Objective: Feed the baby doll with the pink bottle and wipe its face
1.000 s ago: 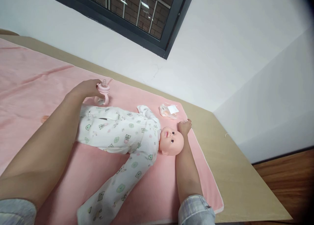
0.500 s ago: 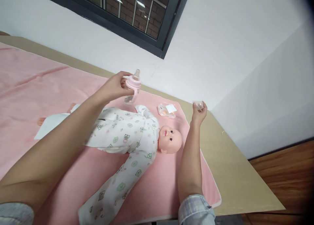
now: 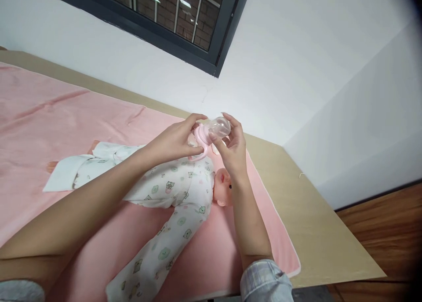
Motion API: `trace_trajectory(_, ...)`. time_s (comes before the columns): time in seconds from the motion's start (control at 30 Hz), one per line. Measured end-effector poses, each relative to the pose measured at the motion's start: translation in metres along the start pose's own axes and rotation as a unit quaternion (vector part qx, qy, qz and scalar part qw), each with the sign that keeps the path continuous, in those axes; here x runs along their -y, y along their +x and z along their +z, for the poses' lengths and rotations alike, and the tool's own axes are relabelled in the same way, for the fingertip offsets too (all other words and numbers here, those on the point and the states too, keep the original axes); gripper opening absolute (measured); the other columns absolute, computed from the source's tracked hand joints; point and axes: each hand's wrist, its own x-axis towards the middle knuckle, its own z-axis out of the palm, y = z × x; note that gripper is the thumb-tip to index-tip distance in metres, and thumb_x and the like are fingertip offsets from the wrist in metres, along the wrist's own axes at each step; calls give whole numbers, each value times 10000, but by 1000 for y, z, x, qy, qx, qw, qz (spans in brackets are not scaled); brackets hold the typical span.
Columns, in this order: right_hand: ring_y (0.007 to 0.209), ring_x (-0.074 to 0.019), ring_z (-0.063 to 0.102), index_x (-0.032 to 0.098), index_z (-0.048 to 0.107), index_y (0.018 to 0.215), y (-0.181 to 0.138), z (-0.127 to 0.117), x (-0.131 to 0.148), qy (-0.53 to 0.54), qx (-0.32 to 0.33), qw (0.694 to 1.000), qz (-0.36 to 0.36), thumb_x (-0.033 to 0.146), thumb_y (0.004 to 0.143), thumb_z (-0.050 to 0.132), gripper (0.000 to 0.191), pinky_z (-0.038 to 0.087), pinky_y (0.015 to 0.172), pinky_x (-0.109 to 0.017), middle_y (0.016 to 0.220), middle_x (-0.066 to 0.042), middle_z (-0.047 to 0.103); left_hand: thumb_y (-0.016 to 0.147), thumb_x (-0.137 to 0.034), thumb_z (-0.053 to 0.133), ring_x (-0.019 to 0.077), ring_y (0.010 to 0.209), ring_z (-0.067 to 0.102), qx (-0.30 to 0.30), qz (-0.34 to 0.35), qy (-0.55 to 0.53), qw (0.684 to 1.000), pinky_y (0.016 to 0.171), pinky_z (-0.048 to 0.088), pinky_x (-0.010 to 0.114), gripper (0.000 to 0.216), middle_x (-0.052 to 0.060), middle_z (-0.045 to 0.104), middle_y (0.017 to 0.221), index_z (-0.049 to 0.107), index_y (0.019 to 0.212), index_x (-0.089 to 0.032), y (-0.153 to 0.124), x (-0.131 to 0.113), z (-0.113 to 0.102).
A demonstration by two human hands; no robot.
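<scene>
My left hand [image 3: 178, 139] is closed around a baby bottle [image 3: 201, 136] with a pink collar and pink handles. The bottle is tilted, its top pointing right. My right hand [image 3: 233, 150] grips a clear dome-shaped bottle cap [image 3: 220, 127] by its sides. The cap is over the nipple end, against or very near the pink collar; whether it is seated I cannot tell. Below both hands a baby doll [image 3: 189, 183] lies on its back in white printed clothes. My right wrist hides part of the doll's head.
A pink blanket [image 3: 204, 249] lies under the doll on a wooden table [image 3: 316, 231]. Behind my right hand, a small white and clear packet [image 3: 216, 149] is mostly hidden. A white wall [image 3: 280, 73] with a dark-framed window [image 3: 214, 58] stands behind the table.
My right hand has moved left with the cap to the bottle. My left hand has moved right and slightly down, tipping the bottle over, and the cap now covers its nipple.
</scene>
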Motion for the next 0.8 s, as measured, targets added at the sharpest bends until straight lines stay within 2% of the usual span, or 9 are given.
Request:
trace_trajectory(0.1,1276,-224,481,344,377,1386,-3,2,2,1,29,999,24,497,817,645,647,485,1035,-450,1401,-51,455,770,-329,652,280,1062,602,1,11,8,1000,820,474,334,672,76,622,1186,386,1374,-202,0,1,1)
trace_trajectory(0.27,1213,-239,541,390,194,1472,-6,3,4,37,75,994,64,520,770,688,868,557,933,-447,1454,-60,386,802,-448,636,307,1035,616,-5,22,41,999,805,475,361,717,105,622,1195,351,1408,-192,0,2,4)
trace_trajectory(0.43,1203,-249,549,400,160,1483,-7,4,4,30,76,995,62,555,784,657,871,565,914,-451,1476,-61,355,805,-466,637,326,1014,627,-4,6,94,996,776,482,370,768,112,643,1150,311,1450,-207,-1,-1,7)
trace_trajectory(0.53,1242,-254,519,401,122,1493,-4,-1,1,-1,61,997,44,571,798,631,878,544,948,-461,1505,-63,313,799,-498,653,336,1076,606,-5,6,120,993,821,484,398,834,126,623,1206,271,1481,-207,-3,-4,2)
trace_trajectory(0.6,1264,-252,500,394,107,1496,1,-11,-5,-31,33,999,24,557,805,627,880,520,981,-463,1522,-66,283,823,-513,635,330,1114,591,-10,16,131,991,863,477,410,807,124,602,1255,278,1484,-221,-5,-7,-5)
trace_trajectory(0.67,1277,-247,489,386,93,1500,7,-28,-16,-71,-4,997,6,530,815,620,876,501,1000,-461,1530,-72,266,865,-501,595,308,1124,591,2,33,128,991,888,474,400,693,95,601,1274,336,1461,-258,-11,-12,-14)
trace_trajectory(0.8,1257,-234,508,340,39,1509,20,-80,-51,-178,-96,979,1,455,824,597,891,501,978,-435,1516,-106,283,859,-506,587,259,1088,619,91,74,85,989,888,494,344,500,5,639,1243,527,1328,-344,-37,-25,-27)
